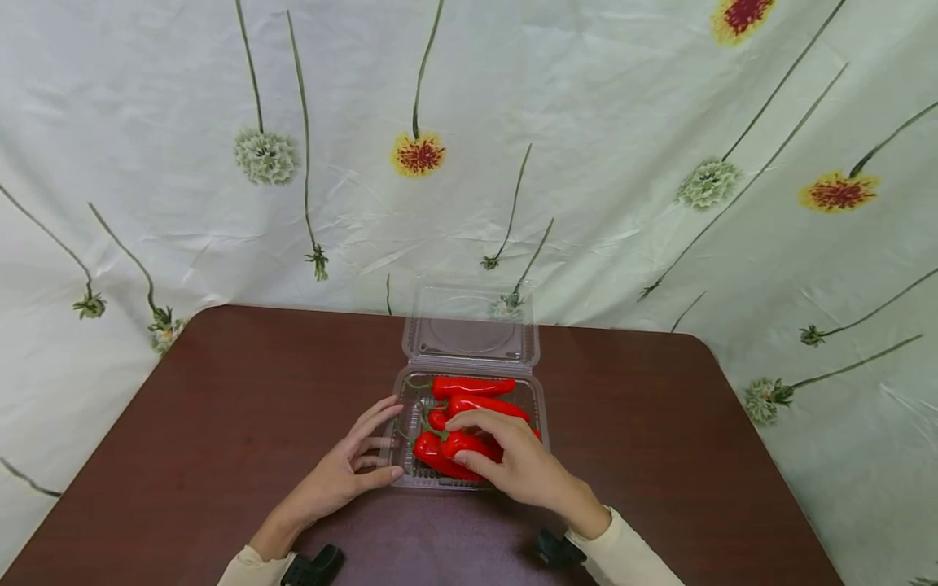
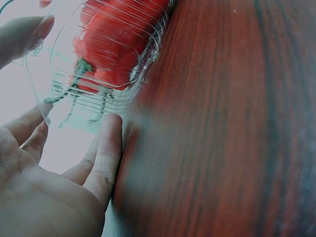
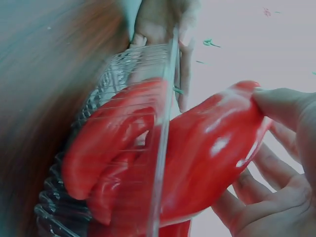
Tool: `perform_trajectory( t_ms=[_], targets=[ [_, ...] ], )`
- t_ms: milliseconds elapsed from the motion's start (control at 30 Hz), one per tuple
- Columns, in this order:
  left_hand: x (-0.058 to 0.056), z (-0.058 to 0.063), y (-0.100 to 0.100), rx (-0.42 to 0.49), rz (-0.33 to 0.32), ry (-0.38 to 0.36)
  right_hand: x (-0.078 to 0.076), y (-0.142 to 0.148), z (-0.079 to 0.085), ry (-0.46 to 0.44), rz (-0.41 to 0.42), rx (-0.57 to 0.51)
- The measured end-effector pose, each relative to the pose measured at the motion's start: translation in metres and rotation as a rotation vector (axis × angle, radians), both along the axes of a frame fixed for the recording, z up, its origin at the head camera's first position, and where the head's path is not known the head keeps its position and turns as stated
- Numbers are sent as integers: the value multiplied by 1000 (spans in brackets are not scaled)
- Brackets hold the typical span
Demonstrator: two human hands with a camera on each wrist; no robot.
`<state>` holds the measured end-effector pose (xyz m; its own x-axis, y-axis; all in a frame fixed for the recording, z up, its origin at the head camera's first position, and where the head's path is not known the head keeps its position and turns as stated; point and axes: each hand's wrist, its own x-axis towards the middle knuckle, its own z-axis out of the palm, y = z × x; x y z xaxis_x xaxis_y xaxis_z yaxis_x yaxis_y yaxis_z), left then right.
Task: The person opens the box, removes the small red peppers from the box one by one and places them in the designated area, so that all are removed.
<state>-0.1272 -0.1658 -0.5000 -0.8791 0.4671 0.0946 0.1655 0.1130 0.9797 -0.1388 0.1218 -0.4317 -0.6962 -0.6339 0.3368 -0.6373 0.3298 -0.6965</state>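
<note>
A clear plastic clamshell box (image 1: 544, 407) stands on the table with its lid (image 1: 469, 346) folded back, holding several glossy red peppers (image 1: 472, 387) with green stems. Along the box's left side my left hand (image 1: 344, 472) spreads its fingers, the tips at the wall and the thumb by the near left corner. Thumb and fingers of my right hand (image 1: 523, 460) pinch a plump red pepper (image 3: 212, 148) above the others in the box. In the right wrist view it rises past the rim, and part of it shows through the clear wall.
A dark reddish-brown wooden table (image 1: 256, 391) with rounded far corners lies under everything. Behind it hangs a pale cloth (image 1: 601, 98) printed with flowers. Black wrist devices (image 1: 315, 566) sit at both cream sleeves.
</note>
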Motion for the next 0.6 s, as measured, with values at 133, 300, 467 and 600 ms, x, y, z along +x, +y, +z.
perform_trajectory(
  t_ms=[133,300,467,600],
  targets=[
    [1,0,0,-6,4,1,-4,4,1,11,-46,-56],
    [1,-1,-1,0,-2,-7,-8,11,4,23,-91,-103],
    [1,-1,-1,7,-6,6,-13,17,7,45,-123,-140],
    [0,-2,0,12,-7,10,-16,23,8,92,-131,-166]
  ],
)
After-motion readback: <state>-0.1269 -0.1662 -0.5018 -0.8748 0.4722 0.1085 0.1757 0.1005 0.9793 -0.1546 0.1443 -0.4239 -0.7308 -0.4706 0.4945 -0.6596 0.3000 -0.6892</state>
